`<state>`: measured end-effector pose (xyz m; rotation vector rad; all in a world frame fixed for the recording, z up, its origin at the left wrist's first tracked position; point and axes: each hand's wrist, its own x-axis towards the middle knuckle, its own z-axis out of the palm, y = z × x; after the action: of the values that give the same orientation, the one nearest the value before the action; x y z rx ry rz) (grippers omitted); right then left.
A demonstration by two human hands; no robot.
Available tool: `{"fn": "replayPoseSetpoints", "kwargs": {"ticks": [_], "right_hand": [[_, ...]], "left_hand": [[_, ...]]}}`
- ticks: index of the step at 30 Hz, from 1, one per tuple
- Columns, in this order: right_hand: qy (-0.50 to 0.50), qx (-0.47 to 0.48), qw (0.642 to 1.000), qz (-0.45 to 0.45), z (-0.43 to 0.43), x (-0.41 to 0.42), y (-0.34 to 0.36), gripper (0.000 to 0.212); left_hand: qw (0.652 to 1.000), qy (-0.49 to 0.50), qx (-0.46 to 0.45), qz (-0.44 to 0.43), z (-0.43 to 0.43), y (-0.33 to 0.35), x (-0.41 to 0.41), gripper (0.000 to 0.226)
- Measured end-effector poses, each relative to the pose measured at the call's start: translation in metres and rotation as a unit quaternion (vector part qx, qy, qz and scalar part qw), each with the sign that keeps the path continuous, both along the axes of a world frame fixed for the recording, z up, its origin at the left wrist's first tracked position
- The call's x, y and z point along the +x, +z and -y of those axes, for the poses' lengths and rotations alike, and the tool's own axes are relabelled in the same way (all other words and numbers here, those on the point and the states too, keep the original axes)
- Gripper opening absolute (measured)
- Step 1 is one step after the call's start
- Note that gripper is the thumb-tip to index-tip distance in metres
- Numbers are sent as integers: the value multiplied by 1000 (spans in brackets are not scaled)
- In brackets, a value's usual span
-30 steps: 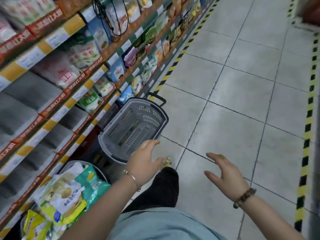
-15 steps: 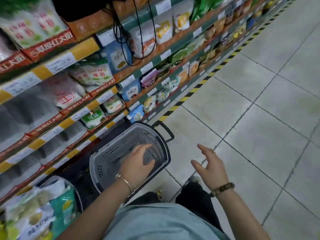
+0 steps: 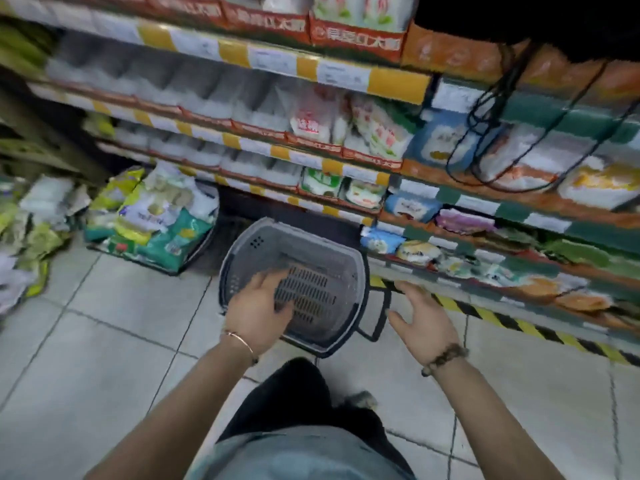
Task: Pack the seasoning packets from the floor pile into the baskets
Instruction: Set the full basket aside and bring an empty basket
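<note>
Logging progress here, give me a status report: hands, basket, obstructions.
Left hand open over grey basket rim, contact unclear. Right hand open, empty, beside its handle. Basket looks empty; packets piled left. No obstruction seen.

Left hand [image 3: 258,306] and right hand [image 3: 420,315] outstretched, relaxed.

The tiled floor [image 3: 104,358] carries a grey basket [image 3: 277,244], a packet-filled dark basket [image 3: 197,258] and a loose packet pile [image 3: 38,230]

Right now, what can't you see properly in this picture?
All in the head view:
Shelf packets: labels smeared by motion blur.
Floor pile: cut off by the left edge.
Left hand: blurred, so whether it is gripping the basket rim or just touching it is unclear.
</note>
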<state>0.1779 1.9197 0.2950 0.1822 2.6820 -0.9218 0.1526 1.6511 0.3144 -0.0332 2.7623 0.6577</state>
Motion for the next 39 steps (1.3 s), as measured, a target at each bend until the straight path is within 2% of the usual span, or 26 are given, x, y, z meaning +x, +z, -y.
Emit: {"fn": "replayPoseSetpoints", "kwargs": {"ticks": [6, 13, 17, 21, 24, 27, 29, 32, 36, 39], "right_hand": [[117, 20, 993, 18, 28, -80, -25, 56], [162, 40, 984, 68, 60, -152, -50, 51], [194, 36, 974, 109, 76, -193, -82, 48], [238, 63, 958, 145, 89, -234, -134, 47], [250, 78, 947, 185, 96, -261, -174, 48], [263, 99, 938, 203, 100, -285, -217, 46], [252, 106, 938, 213, 102, -299, -248, 46], [205, 106, 945, 233, 104, -317, -299, 50], [115, 101, 952, 266, 107, -336, -361, 63], [112, 122, 940, 300, 109, -341, -398, 69]], "left_hand": [[991, 132, -10, -16, 21, -22, -7, 52], [969, 243, 12, 37, 40, -69, -17, 48], [947, 308, 35, 86, 41, -107, -22, 50], [919, 350, 45, 177, 32, -161, -26, 51], [869, 422, 88, 244, 27, -199, -27, 50], [795, 525, 151, 266, 21, -241, -25, 51], [741, 584, 185, 276, 16, -273, -21, 52], [682, 637, 196, 301, 11, -321, -14, 56], [614, 717, 188, 272, 12, -384, -12, 63], [574, 755, 226, 223, 6, -422, -16, 67]]}}
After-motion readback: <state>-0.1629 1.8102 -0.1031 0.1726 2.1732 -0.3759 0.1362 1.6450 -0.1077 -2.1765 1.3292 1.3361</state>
